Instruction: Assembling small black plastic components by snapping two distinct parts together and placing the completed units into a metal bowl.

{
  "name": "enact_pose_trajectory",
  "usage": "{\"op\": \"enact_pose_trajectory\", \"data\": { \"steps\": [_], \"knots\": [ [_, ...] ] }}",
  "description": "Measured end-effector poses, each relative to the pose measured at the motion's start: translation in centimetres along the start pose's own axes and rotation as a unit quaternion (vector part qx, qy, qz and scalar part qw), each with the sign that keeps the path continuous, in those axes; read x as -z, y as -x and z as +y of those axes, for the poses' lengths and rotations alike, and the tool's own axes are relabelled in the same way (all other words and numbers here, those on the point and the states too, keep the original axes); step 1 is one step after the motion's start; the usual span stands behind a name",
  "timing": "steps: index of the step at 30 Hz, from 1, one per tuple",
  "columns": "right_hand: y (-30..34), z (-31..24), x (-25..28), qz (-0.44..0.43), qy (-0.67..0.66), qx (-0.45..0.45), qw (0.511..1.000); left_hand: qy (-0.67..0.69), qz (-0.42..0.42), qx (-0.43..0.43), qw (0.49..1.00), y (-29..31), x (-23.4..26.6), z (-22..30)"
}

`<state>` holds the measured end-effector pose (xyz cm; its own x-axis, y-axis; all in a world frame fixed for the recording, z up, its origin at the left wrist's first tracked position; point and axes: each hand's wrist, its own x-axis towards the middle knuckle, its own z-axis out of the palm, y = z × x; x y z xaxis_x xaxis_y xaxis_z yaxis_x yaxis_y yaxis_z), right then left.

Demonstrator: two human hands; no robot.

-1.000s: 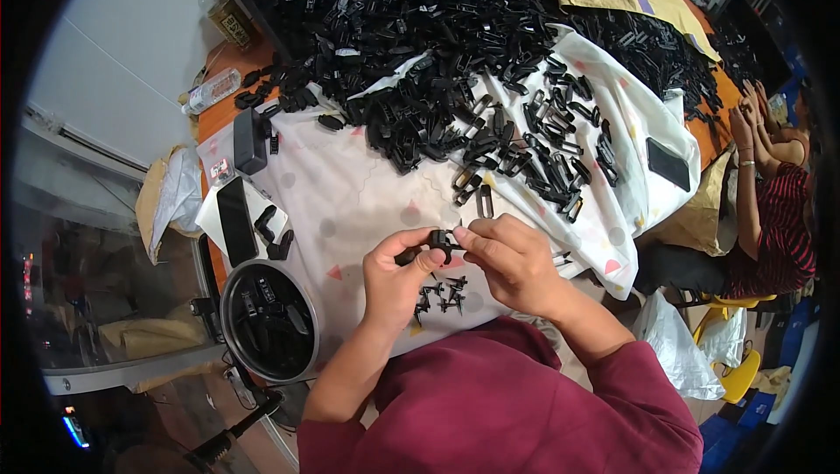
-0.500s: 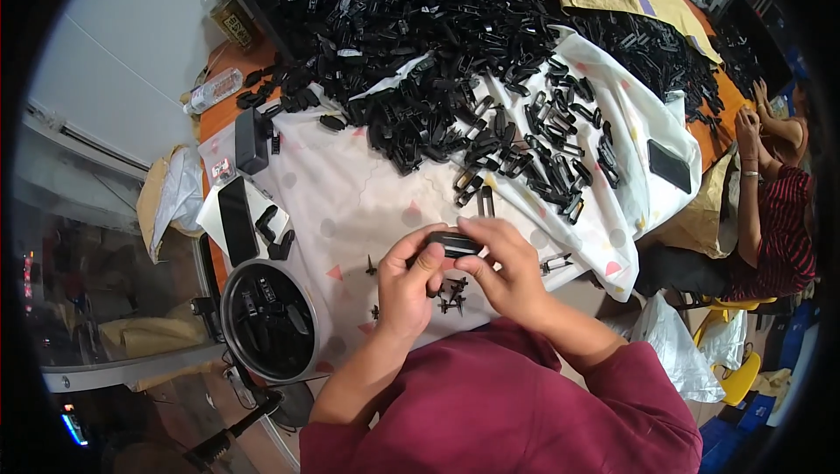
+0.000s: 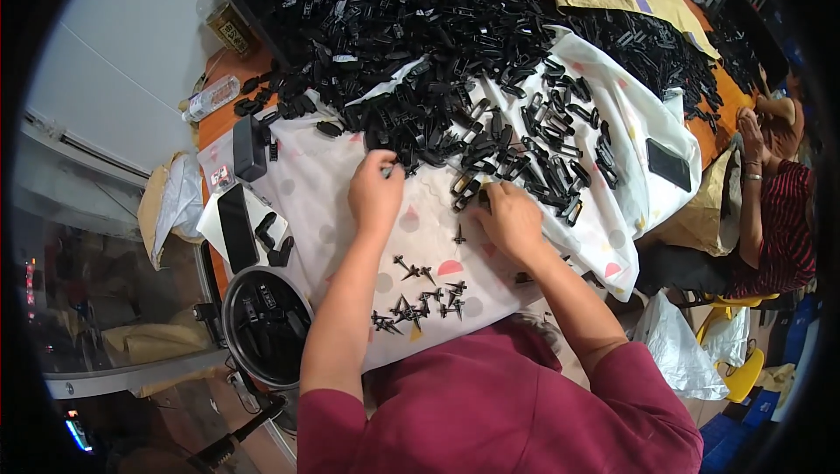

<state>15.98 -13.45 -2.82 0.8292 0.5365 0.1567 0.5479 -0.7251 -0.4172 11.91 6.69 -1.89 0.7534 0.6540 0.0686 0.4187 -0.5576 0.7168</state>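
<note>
My left hand [image 3: 376, 198] reaches to the front edge of a large heap of black plastic parts [image 3: 394, 63]. Its fingers are curled together at the tips, and what they hold, if anything, is too small to make out. Lower and to the right, my right hand [image 3: 512, 222] pinches a dark slim plastic part [image 3: 483, 199] beside the loose spread of open-framed black pieces [image 3: 547, 154]. Between my forearms, several small spiky black pieces [image 3: 424, 299] lie on the white patterned cloth [image 3: 350, 159]. One more small piece [image 3: 459, 235] lies by my right hand.
On the left are a round dark tray [image 3: 229, 334] with black parts, a phone [image 3: 237, 227], a black box [image 3: 249, 148] and a clear bottle [image 3: 212, 98]. Another phone [image 3: 668, 164] lies at right. A co-worker in a striped sleeve [image 3: 779, 229] sits far right.
My hands have come apart and moved forward from in front of my chest, where both held a black oblong part. That part is no longer visible between them. The spiky pieces are now uncovered.
</note>
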Motion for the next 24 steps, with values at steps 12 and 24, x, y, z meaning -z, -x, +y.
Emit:
{"op": "enact_pose_trajectory", "data": {
  "steps": [12, 24],
  "knots": [
    [1.6, 0.8, 1.6, -0.054, -0.088, -0.038, 0.994, -0.229, -0.213, -0.098, 0.945, 2.1, 4.7, 0.4],
    [1.4, -0.4, 2.4, -0.080, -0.391, -0.117, 0.910, -0.290, -0.096, -0.356, 0.883, -3.4, 0.9, 0.2]
  ]
}}
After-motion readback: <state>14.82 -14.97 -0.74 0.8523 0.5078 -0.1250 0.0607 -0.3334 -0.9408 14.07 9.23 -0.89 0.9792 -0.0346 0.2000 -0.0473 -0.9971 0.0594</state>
